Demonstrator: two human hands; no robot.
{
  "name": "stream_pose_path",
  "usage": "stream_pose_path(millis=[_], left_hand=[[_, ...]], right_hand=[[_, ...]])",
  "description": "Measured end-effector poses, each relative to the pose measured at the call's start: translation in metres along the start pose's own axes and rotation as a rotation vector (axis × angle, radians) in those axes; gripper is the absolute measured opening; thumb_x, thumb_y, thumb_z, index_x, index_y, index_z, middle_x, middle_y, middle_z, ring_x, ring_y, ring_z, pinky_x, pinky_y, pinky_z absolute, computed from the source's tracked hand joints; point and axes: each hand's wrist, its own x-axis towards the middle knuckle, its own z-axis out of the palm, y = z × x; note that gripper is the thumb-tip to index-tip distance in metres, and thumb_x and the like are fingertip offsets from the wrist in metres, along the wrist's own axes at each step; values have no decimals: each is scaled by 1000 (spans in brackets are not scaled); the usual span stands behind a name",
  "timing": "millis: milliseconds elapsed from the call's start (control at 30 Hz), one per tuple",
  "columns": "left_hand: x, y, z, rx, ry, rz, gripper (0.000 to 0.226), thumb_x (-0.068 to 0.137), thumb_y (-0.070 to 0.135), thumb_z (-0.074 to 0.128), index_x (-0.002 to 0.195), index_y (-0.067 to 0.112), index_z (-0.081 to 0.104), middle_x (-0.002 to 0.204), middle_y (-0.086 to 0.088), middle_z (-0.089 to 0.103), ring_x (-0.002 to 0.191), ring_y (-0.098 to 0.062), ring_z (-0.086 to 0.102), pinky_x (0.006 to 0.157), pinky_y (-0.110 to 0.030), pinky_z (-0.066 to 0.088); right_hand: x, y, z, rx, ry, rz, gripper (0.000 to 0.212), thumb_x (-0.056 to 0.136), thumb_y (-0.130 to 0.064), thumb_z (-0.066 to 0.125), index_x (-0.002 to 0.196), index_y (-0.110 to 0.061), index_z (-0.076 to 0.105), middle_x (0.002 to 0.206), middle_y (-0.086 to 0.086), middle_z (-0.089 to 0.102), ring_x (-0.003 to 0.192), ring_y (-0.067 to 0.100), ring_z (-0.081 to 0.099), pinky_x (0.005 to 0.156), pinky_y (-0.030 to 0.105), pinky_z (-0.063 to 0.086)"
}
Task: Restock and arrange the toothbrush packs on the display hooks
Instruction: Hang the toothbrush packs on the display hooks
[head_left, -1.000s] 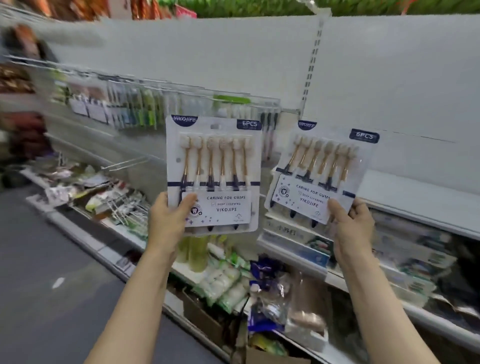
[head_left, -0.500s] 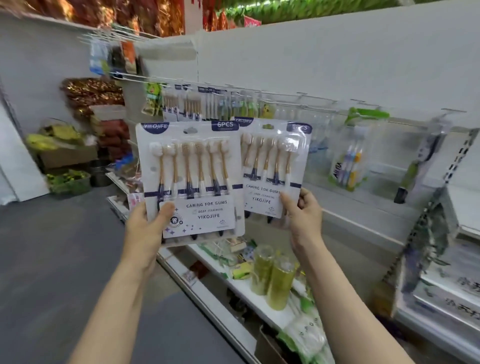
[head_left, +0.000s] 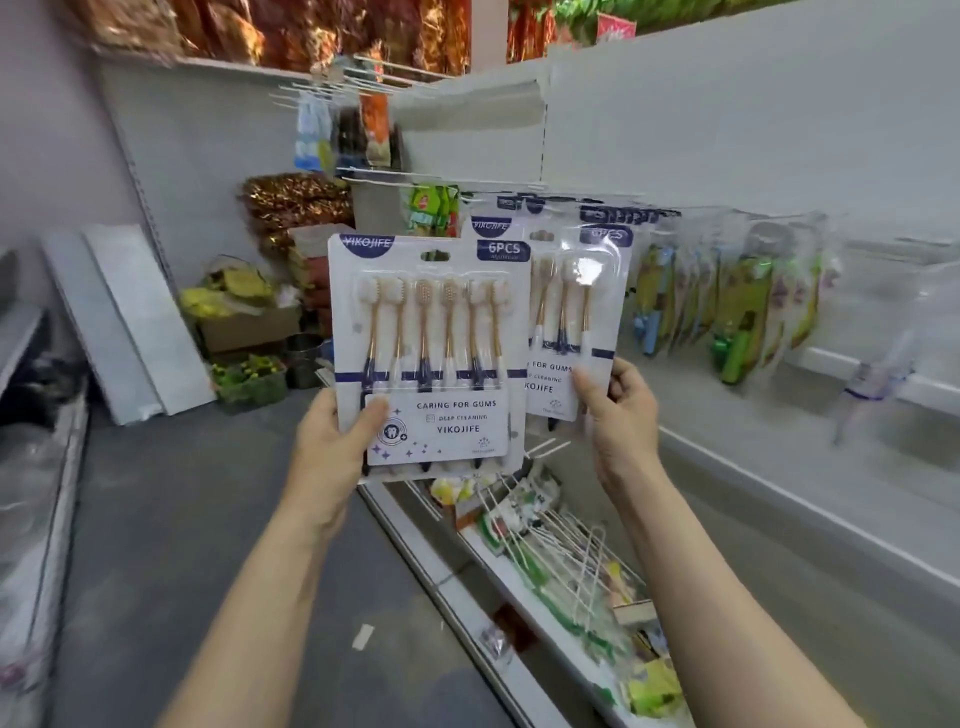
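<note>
The left hand (head_left: 332, 447) grips the lower left corner of a front toothbrush pack (head_left: 428, 358), thumb pressed on its face, holding it upright at frame centre. The right hand (head_left: 621, 410), at 3 o'clock from it, pinches the bottom edge of a second pack (head_left: 576, 317) partly hidden behind the first. At 2 o'clock, blurred hanging packs (head_left: 727, 296) line the display hooks.

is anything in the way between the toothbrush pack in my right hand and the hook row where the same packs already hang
Nothing solid blocks it. The right hand holds its white six-piece toothbrush pack just below the hanging matching packs. Only the left hand's pack overlaps its left edge, nearer the camera.
</note>
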Motion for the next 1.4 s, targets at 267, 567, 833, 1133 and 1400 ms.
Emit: stream_pose_path(millis=[267,567,833,1133,1400], left_hand=[[142,-67,-58,0,-24,-27,18,92,14,66,109,18,62,103,-3,74,95,-19,71,79,-34,55],[315,-111,-93,-61,-268,-62,17,91,16,67,104,24,59,101,-2,74,91,-15,72,76,-35,55],[412,-136,-76,-136,-410,-107,30,83,28,70,110,21,59,101,-4,75,94,-21,72,84,-45,56],[468,-157,-27,-173,-471,-88,17,91,17,66,107,21,60,95,-4,75,88,-21,72,78,-40,56],[491,-168,-2,-210,-554,-124,16,93,14,63,107,20,59,94,2,76,85,-15,73,73,-33,55]], right_hand=[[76,64,116,-28,33,14,29,90,-10,71,118,-11,61,109,6,74,96,18,73,75,33,61],[138,109,219,-98,250,-28,21,91,-12,72,110,-17,64,104,3,76,92,17,74,67,27,59],[197,110,257,-106,390,-79,21,92,-7,68,111,-12,62,96,-2,76,84,9,74,61,19,56],[265,137,247,-185,456,-116,23,92,-7,69,113,-11,64,106,4,75,94,16,73,79,27,59],[293,151,239,-239,500,-118,26,90,-11,72,114,-12,64,112,4,73,104,20,70,89,32,57]])
